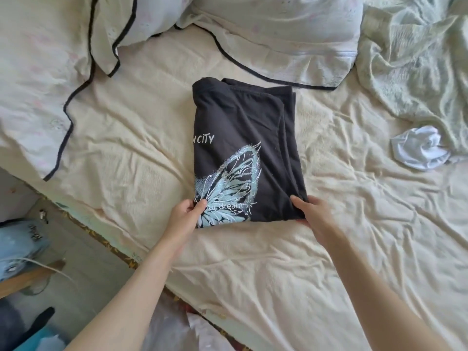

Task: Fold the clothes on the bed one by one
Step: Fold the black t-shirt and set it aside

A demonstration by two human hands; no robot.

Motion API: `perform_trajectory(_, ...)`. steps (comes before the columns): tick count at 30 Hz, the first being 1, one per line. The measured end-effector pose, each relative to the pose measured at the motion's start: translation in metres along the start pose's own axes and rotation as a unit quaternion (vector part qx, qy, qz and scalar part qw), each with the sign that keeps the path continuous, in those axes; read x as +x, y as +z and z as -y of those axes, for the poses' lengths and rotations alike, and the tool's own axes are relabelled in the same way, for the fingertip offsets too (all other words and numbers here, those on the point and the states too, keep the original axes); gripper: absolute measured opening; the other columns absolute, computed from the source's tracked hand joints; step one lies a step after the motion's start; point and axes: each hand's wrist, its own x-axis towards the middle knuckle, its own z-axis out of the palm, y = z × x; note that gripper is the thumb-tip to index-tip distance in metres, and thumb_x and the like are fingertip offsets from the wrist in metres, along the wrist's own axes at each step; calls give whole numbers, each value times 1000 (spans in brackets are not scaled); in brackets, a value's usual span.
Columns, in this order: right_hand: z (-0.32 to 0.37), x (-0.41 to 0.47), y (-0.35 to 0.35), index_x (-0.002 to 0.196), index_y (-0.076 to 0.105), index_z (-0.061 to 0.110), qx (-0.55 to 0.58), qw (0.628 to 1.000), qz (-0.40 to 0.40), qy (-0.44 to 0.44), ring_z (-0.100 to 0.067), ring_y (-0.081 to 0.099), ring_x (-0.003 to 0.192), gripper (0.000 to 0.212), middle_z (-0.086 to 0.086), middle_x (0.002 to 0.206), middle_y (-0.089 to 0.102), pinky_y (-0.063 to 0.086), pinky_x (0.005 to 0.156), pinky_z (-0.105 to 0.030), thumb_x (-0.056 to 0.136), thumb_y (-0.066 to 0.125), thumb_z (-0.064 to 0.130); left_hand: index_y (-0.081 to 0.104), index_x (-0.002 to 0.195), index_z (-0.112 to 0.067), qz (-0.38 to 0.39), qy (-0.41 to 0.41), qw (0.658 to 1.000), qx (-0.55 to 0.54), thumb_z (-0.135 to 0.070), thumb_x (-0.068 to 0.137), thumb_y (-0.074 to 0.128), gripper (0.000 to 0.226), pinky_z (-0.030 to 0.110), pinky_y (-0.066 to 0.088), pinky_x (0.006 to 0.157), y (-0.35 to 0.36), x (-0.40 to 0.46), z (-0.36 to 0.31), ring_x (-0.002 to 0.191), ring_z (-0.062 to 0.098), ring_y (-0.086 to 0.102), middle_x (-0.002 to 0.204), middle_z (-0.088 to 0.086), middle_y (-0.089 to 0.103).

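Hands pinch the near corners of the black cotton butterfly-print T-shirt (pixel 243 153), left hand (pixel 184 215) and right hand (pixel 312 212) fingers grasping it, seemingly to fold it upward on the cream bed sheet (pixel 278 262).

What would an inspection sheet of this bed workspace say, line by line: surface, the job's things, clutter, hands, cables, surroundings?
Surface: cream bed sheet, wrinkled, with two pillows edged in black at the head.
Job's things: black T-shirt with a blue butterfly print, folded into a long rectangle, lying flat mid-bed; a crumpled white garment to the right, not yet folded.
Clutter: pale green blanket bunched at the upper right.
Hands: left hand pinches the shirt's near left corner; right hand grips its near right corner.
Cables: nothing seen.
Surroundings: floor left of the bed, with a blue item and plastic bags.
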Motion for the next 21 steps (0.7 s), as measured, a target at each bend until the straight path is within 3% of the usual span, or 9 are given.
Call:
perform_trajectory(4, -41, -40, 10, 100, 64, 6, -54, 996, 49, 53, -18, 63, 83, 13, -7, 93, 67, 51, 65, -26, 92, 61, 16, 55, 75, -6, 32, -61, 996, 48, -32, 90, 62, 31, 33, 37, 69, -36, -25, 22, 72, 22, 50, 75, 11, 54)
perform_trajectory(6, -63, -60, 9, 104, 65, 6, -60, 991, 76, 88, -19, 64, 87, 15, -7, 96, 68, 54, 73, -30, 91, 61, 14, 62, 91, 2, 84, -127, 987, 51, -31, 89, 64, 34, 43, 49, 83, -52, -42, 40, 88, 36, 63, 92, 20, 68)
perform_trajectory(8, -81, -80, 5, 104, 65, 4, -67, 987, 88, 113, -20, 65, 89, 17, -10, 100, 69, 54, 71, -28, 91, 62, 14, 61, 105, 7, 122, -183, 975, 42, -28, 87, 66, 40, 46, 51, 88, -59, -62, 51, 97, 38, 64, 104, 23, 68)
perform_trajectory(12, -94, -111, -4, 108, 61, 1, -33, 990, 56, 123, -21, 67, 82, 24, -13, 93, 70, 51, 63, -25, 88, 66, 13, 63, 95, 4, 154, -222, 962, 17, -19, 83, 67, 26, 25, 51, 58, -59, -89, 53, 62, 14, 65, 78, 10, 72)
perform_trajectory(15, -76, -123, -8, 117, 54, 15, 21, 997, 15, 69, -24, 68, 85, 36, -12, 91, 70, 52, 72, -33, 85, 69, 17, 67, 97, 2, 154, -216, 963, -50, -22, 69, 71, 37, 31, 54, 61, -65, -89, 30, 68, 19, 64, 83, 14, 72)
perform_trajectory(17, -52, -121, -7, 118, 55, 21, 42, 999, 11, 12, -23, 68, 87, 34, -11, 91, 70, 53, 78, -38, 86, 67, 19, 67, 97, -1, 142, -206, 963, -101, -22, 66, 71, 37, 27, 54, 52, -67, -79, 7, 68, 19, 62, 84, 14, 69)
perform_trajectory(21, 6, -90, 2, 101, 64, 15, 119, 992, 8, -48, -16, 65, 81, 13, -9, 96, 66, 54, 67, -27, 94, 56, 24, 59, 91, -7, 75, -200, 960, -182, -19, 89, 58, 12, 20, 51, 44, -57, -42, -47, 49, 14, 61, 70, 9, 65)
